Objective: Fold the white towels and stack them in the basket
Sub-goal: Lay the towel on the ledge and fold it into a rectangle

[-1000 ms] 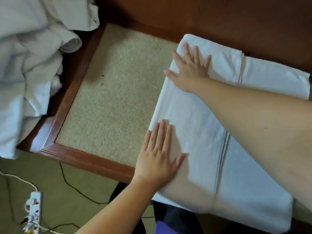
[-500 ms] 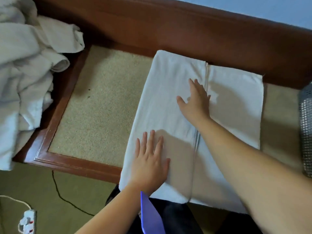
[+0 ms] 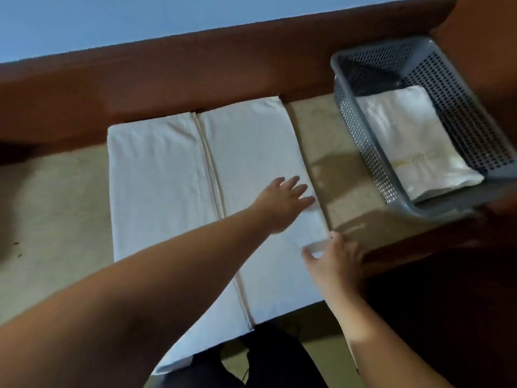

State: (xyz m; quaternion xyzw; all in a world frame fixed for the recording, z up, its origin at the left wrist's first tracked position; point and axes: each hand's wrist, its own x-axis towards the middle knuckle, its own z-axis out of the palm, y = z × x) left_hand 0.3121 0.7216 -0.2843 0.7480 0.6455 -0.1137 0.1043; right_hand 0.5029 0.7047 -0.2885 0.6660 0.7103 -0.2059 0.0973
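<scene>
In the head view, a folded white cloth towel [image 3: 179, 191] lies flat on the beige carpeted platform [image 3: 53, 219], its near end hanging over the platform's front edge. The left hand [image 3: 282, 204] rests palm down on the towel's right half, fingers straight and slightly spread near its right edge. The right hand [image 3: 333, 259] pinches that right edge, thumb and fingers curled on the cloth. At the platform's right end a grey perforated plastic basket [image 3: 361, 130] holds another folded white towel [image 3: 411, 141].
</scene>
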